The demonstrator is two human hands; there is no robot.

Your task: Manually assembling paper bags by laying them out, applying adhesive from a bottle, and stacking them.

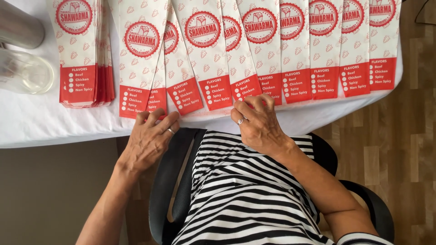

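Several long white and red paper sleeves lie side by side in a fan along the table's near edge. My left hand, with a ring, rests at the edge, its fingertips touching the bottom of the leftmost fanned sleeve. My right hand, also ringed, has its fingers curled on the red lower end of a middle sleeve. Neither hand lifts anything.
A neat stack of the same sleeves lies at the left. A clear glass dish and a metal cylinder stand at the far left on the white tablecloth. I sit in a black chair; wooden floor at the right.
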